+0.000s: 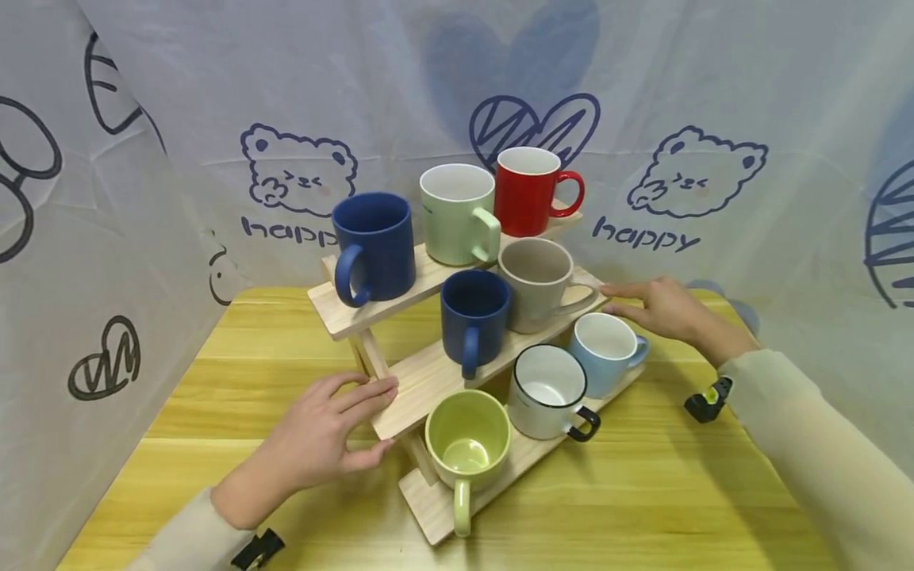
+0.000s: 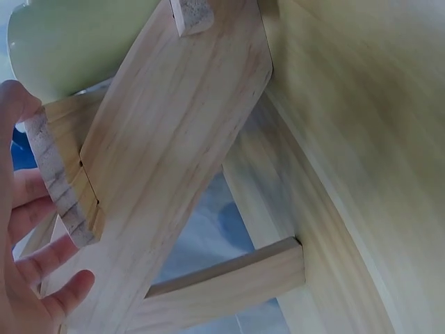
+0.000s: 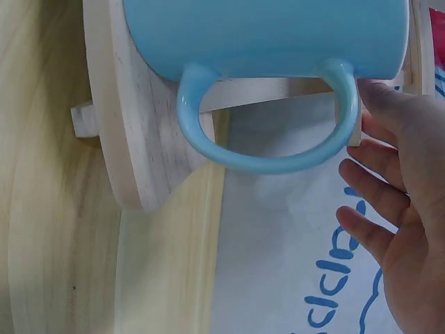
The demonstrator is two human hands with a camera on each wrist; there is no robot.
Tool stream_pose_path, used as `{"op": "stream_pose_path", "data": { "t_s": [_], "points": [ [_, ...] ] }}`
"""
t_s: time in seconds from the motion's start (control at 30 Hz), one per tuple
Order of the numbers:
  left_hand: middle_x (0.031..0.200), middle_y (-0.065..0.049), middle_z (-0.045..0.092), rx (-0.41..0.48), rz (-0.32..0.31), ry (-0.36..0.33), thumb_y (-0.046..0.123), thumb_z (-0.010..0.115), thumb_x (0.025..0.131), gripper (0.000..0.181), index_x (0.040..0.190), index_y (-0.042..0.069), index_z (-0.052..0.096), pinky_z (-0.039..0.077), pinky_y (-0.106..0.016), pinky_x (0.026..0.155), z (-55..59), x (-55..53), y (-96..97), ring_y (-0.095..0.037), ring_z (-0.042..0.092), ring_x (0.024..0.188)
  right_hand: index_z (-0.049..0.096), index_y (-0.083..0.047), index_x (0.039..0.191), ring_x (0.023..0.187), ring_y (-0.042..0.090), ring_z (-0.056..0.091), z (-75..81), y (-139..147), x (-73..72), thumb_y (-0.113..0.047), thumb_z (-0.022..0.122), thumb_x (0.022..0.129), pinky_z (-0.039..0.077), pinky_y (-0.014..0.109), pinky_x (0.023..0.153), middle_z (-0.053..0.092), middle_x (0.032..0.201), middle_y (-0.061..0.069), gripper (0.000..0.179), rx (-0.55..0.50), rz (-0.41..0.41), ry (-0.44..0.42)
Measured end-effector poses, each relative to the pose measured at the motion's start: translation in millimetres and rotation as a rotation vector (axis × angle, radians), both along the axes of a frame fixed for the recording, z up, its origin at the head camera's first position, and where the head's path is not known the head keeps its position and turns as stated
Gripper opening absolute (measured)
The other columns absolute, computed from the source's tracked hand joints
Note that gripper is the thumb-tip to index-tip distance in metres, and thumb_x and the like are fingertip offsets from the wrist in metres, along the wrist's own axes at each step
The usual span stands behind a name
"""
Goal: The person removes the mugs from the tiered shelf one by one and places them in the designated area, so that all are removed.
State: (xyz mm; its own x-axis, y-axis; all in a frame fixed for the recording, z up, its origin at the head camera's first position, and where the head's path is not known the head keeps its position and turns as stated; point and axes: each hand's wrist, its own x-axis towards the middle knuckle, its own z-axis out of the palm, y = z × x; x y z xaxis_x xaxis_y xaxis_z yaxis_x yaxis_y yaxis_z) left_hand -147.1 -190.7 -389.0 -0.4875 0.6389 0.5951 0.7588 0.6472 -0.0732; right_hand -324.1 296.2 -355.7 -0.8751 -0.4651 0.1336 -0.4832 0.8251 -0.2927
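Wooden rack between left hand and right hand, "happy" on backdrop.

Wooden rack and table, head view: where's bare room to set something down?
Free: the middle shelf's left end, between the left hand and lower navy mug; the table, between the bottom shelf and right sleeve. Crowded: the top shelf, around the pale green mug.

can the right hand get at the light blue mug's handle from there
Most likely yes: the right hand is at the end of the wooden rack's middle shelf, close to the light blue mug, whose handle sticks out that way, with nothing visible between.
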Motion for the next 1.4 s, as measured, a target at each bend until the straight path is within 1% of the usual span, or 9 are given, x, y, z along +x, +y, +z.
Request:
{"op": "stream_pose_path", "data": {
  "t_s": [0.17,0.33,0.6,0.73,0.8,0.97,1.13,1.23,1.4],
  "points": [
    [0.129,-0.003,0.064,0.0,-0.011,-0.009,0.056,0.04,0.098,0.064,0.123,0.005,0.068,0.052,-0.047,0.085,1.3,-3.1,-8.5,-0.03,0.061,0.102,0.063,-0.014,0.132,0.116,0.043,0.057,1.8,-6,1.5,-0.047,0.062,0.094,0.043,0.06,0.097,0.062,0.13,0.015,0.051,0.011,0.047,0.018],
    [0.13,-0.003,0.064,-0.006,-0.017,-0.026,0.056,0.039,0.098,0.064,0.123,0.005,0.068,0.052,-0.048,0.085,2.0,-7.2,-16.3,-0.03,0.061,0.103,0.061,-0.012,0.134,0.123,0.04,0.053,3.6,-10,-4.9,-0.043,0.066,0.092,0.04,0.058,0.102,0.06,0.134,0.014,0.052,-0.031,0.087,0.001],
    [0.131,-0.003,0.063,0.005,-0.045,-0.033,0.056,0.039,0.098,0.063,0.124,0.006,0.068,0.05,-0.049,0.086,-0.3,-15.3,-28.9,-0.03,0.06,0.104,0.051,-0.016,0.144,0.132,0.041,0.044,6.7,-20,-14.2,-0.056,0.065,0.088,0.034,0.061,0.106,0.05,0.145,0.012,0.071,0.014,0.089,-0.063],
    [0.13,-0.004,0.064,0.021,-0.086,-0.018,0.053,0.042,0.099,0.06,0.123,0.005,0.068,0.05,-0.051,0.084,0.1,-20.0,-35.4,-0.031,0.06,0.103,0.047,-0.017,0.147,0.134,0.04,0.041,5.2,-24,-16.4,-0.054,0.068,0.087,0.032,0.061,0.107,0.046,0.149,0.009,0.074,0.013,0.106,-0.08],
    [0.13,-0.004,0.064,0.023,-0.104,-0.011,0.053,0.042,0.099,0.059,0.123,0.005,0.068,0.05,-0.051,0.084,0.1,-22.4,-38.9,-0.031,0.06,0.102,0.047,-0.016,0.147,0.134,0.039,0.041,3.3,-27,-17.3,-0.052,0.07,0.087,0.033,0.06,0.107,0.045,0.149,0.009,0.074,0.012,0.133,-0.078],
    [0.132,-0.003,0.062,0.008,-0.113,-0.035,0.053,0.044,0.099,0.059,0.126,0.007,0.066,0.047,-0.049,0.087,-0.3,-27.5,-46.7,-0.03,0.058,0.105,0.046,-0.011,0.147,0.135,0.039,0.04,-2.4,-33,-19.6,-0.047,0.07,0.088,0.033,0.058,0.108,0.042,0.151,0.011,0.073,-0.013,0.196,-0.062],
    [0.135,-0.002,0.06,0.005,-0.134,-0.061,0.052,0.045,0.099,0.056,0.129,0.009,0.064,0.046,-0.051,0.086,1.2,-33.1,-56.2,-0.031,0.058,0.105,0.046,-0.009,0.146,0.135,0.039,0.04,-4.5,-38,-17.8,-0.043,0.072,0.087,0.032,0.058,0.109,0.044,0.149,0.013,0.072,-0.029,0.214,-0.038],
    [0.137,-0.001,0.059,-0.004,-0.103,-0.089,0.053,0.043,0.1,0.056,0.131,0.011,0.063,0.043,-0.053,0.089,2.8,-33.6,-61.8,-0.035,0.056,0.11,0.047,-0.007,0.145,0.135,0.039,0.04,-5.5,-40,-16.7,-0.043,0.072,0.087,0.033,0.057,0.109,0.044,0.149,0.014,0.072,-0.012,0.222,-0.016],
    [0.139,-0.002,0.057,-0.033,-0.003,-0.115,0.051,0.04,0.101,0.058,0.134,0.009,0.06,0.039,-0.055,0.098,3.5,-27.9,-64.4,-0.035,0.053,0.119,0.048,-0.006,0.144,0.136,0.04,0.039,-7.8,-45,-14.8,-0.044,0.071,0.088,0.032,0.058,0.109,0.043,0.149,0.015,0.072,-0.018,0.205,-0.01]
  ]
}}
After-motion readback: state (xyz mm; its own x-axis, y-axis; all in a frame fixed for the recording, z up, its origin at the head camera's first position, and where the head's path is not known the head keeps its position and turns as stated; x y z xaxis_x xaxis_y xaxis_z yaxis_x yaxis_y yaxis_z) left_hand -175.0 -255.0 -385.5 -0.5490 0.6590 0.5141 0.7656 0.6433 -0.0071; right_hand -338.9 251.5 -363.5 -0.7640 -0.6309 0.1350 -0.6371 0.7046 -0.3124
